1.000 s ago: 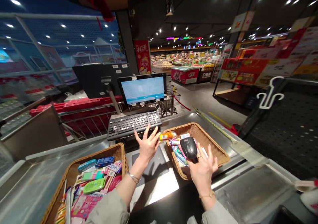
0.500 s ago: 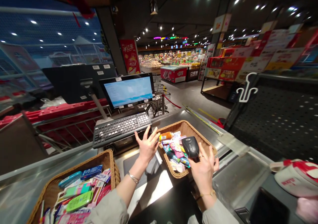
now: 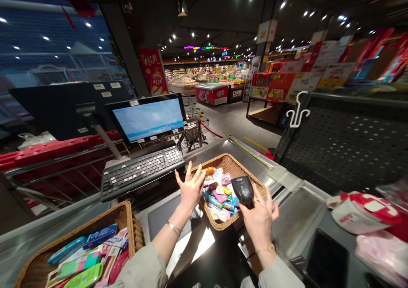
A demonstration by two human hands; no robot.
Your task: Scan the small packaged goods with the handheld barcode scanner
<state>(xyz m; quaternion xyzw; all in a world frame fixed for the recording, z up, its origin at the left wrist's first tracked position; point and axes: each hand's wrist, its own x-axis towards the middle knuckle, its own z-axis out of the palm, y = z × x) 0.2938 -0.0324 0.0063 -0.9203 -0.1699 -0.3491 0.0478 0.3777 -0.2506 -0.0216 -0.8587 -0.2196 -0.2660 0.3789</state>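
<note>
My left hand point(image 3: 190, 189) is raised with its fingers spread, empty, at the near left rim of a wicker basket point(image 3: 236, 162) of small packaged goods. An orange tube point(image 3: 209, 170) lies in that basket just beyond my fingertips. My right hand point(image 3: 259, 218) holds a black handheld barcode scanner point(image 3: 242, 189) upright over the basket's near right side, with its fingers loosely fanned behind it. Both wrists wear thin bracelets.
A second wicker basket point(image 3: 123, 215) of colourful packets sits at the lower left. A keyboard point(image 3: 140, 172) and a lit monitor point(image 3: 148, 118) stand behind the steel checkout counter point(image 3: 296, 220). A red-and-white pouch point(image 3: 363, 211) and a dark device point(image 3: 327, 258) lie at the right.
The view has swung to the right. The orange tube that was at my left fingertips now lies in the basket. Both hands keep much the same pose.
</note>
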